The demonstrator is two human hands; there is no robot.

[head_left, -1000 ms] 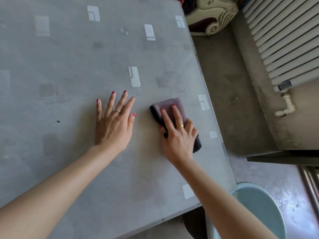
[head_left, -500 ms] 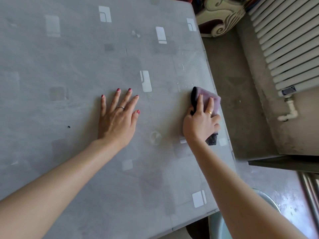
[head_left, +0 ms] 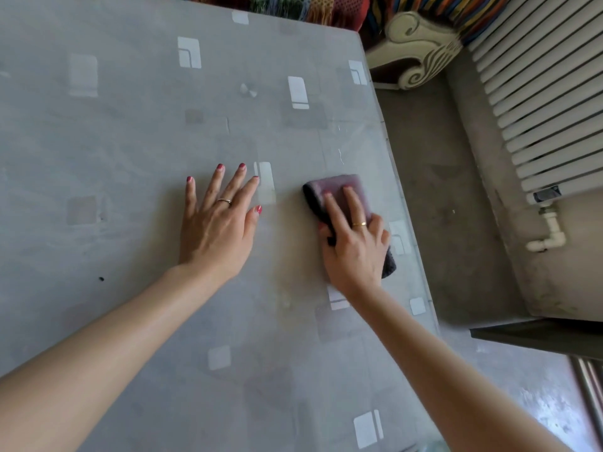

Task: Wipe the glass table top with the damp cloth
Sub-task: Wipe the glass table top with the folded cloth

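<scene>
The glass table top (head_left: 130, 141) is grey with pale square patterns under it and fills most of the view. A folded purple-grey damp cloth (head_left: 339, 190) lies flat on the glass near the table's right edge. My right hand (head_left: 355, 246) presses down on the cloth, fingers stretched over it and thumb at its left side. My left hand (head_left: 218, 223) rests flat on the glass to the left of the cloth, fingers spread, holding nothing. The cloth's near part is hidden under my right hand.
The table's right edge (head_left: 401, 197) runs close to the cloth, with grey floor (head_left: 440, 177) beyond. A white radiator (head_left: 538, 93) and its pipe (head_left: 551, 236) stand at the right. An ornate chair (head_left: 414, 50) with striped fabric sits past the far corner.
My right hand has slid the cloth back to the left, away from the table's right edge. My left hand stays flat in the same spot. The view has shifted slightly.
</scene>
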